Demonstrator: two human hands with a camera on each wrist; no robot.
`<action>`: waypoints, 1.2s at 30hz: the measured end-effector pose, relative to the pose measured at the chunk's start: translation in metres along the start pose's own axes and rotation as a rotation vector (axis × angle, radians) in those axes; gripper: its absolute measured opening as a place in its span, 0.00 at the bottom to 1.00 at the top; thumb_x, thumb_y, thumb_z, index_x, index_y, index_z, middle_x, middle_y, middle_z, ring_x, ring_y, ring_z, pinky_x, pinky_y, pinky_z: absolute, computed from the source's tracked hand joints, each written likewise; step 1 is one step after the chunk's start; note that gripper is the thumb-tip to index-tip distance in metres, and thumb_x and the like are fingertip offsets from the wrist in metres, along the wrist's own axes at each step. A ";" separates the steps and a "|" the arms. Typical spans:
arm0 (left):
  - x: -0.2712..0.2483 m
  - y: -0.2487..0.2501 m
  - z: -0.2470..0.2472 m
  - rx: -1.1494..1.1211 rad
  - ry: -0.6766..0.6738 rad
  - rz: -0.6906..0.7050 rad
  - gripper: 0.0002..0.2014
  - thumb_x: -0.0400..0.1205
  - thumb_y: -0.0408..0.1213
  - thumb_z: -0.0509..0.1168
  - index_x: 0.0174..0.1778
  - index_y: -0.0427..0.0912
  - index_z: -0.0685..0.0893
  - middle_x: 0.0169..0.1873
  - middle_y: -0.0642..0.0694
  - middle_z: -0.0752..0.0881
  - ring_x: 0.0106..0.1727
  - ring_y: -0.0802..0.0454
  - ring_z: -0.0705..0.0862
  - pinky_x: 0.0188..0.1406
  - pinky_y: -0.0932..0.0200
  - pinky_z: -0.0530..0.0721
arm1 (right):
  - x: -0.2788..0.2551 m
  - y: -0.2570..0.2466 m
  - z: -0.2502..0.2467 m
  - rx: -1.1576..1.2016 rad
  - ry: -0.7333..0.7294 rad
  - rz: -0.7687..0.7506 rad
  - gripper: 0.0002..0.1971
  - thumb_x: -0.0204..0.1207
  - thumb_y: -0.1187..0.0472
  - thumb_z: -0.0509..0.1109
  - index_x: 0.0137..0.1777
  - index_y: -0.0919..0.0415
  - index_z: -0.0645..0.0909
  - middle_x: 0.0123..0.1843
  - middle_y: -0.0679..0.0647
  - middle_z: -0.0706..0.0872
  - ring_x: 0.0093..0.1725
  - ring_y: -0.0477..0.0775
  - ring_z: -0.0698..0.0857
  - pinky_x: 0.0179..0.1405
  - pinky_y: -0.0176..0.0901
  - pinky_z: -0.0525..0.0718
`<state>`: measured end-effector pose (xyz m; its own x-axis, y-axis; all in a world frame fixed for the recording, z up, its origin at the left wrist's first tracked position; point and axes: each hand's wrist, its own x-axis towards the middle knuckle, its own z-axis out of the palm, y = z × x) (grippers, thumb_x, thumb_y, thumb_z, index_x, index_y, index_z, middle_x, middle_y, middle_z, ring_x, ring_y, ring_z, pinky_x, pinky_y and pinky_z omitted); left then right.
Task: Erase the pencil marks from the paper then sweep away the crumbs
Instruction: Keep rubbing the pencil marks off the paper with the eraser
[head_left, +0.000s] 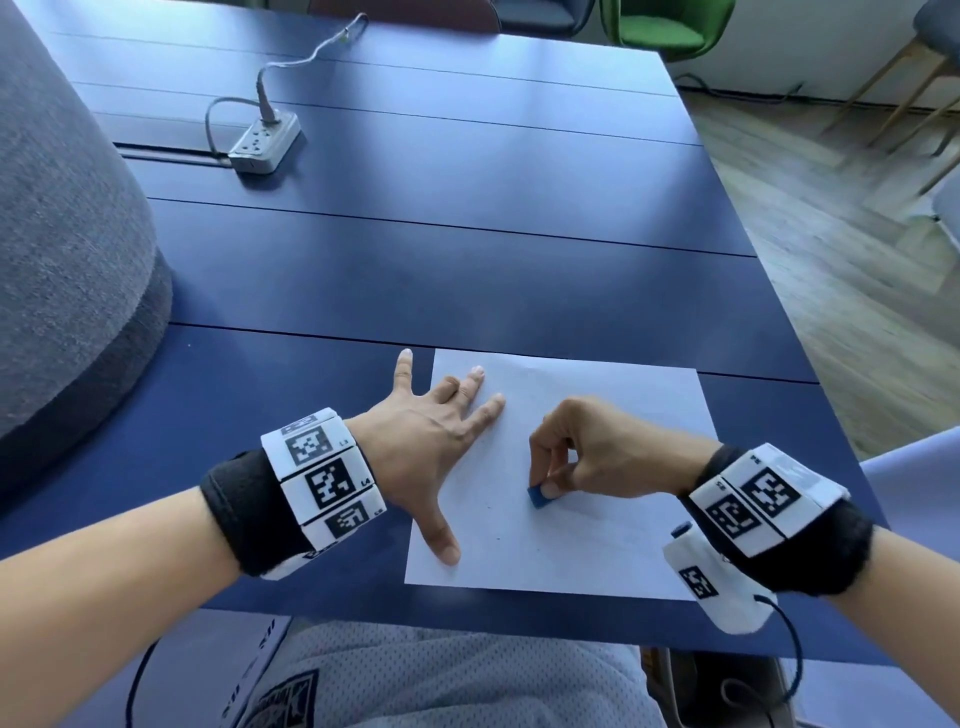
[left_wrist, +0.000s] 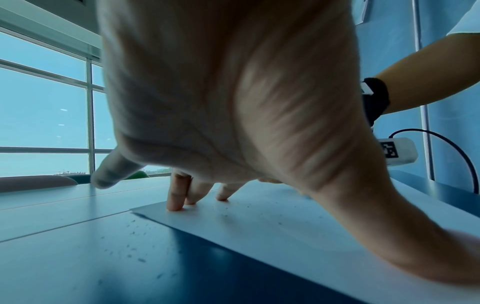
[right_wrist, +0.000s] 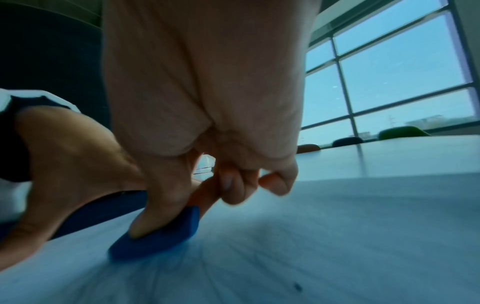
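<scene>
while the eraser (head_left: 539, 495) is pinched between thumb and fingertips of the right hand (head_left: 597, 449), its lower face is pressed flat on the paper (head_left: 613, 525), near the sheet's middle and toward the near edge. the eraser's long axis is judged to run roughly along the sheet's near edge, tilted slightly. the left hand (head_left: 431, 447) is laid flat with fingers spread and straight, thumb and three fingers on the sheet's left margin, the little finger on the table (head_left: 467, 249). crumbs (left_wrist: 228, 209) are seen on the paper beside the left fingertips and on the table left of the sheet. pencil marks cannot be made out. the right hand is nearer the crumbs' source; sweeping is judged not yet begun.
</scene>
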<state>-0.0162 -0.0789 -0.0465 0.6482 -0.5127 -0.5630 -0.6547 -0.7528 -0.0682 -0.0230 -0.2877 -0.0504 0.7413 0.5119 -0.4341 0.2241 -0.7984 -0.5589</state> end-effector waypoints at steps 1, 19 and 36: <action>0.000 0.000 0.000 0.001 -0.003 -0.001 0.77 0.53 0.77 0.73 0.85 0.45 0.32 0.84 0.37 0.35 0.86 0.43 0.42 0.72 0.17 0.34 | -0.002 -0.002 -0.001 -0.020 -0.037 0.001 0.07 0.67 0.62 0.78 0.36 0.47 0.88 0.36 0.46 0.89 0.40 0.49 0.86 0.44 0.42 0.82; 0.002 0.002 0.000 0.012 -0.002 0.003 0.76 0.53 0.76 0.74 0.84 0.51 0.30 0.84 0.34 0.35 0.86 0.41 0.42 0.73 0.19 0.34 | -0.009 0.003 0.011 0.117 0.012 -0.024 0.07 0.67 0.64 0.78 0.38 0.50 0.89 0.37 0.51 0.89 0.40 0.55 0.86 0.47 0.55 0.86; 0.005 0.002 0.001 0.019 -0.004 0.001 0.75 0.52 0.76 0.75 0.83 0.58 0.29 0.83 0.31 0.35 0.85 0.39 0.42 0.73 0.19 0.34 | -0.018 -0.005 0.015 0.050 0.041 -0.067 0.08 0.67 0.66 0.77 0.38 0.50 0.89 0.37 0.50 0.87 0.39 0.49 0.84 0.45 0.51 0.85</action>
<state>-0.0151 -0.0829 -0.0498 0.6458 -0.5121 -0.5663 -0.6627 -0.7443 -0.0827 -0.0467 -0.2881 -0.0506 0.7510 0.5495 -0.3662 0.2431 -0.7457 -0.6203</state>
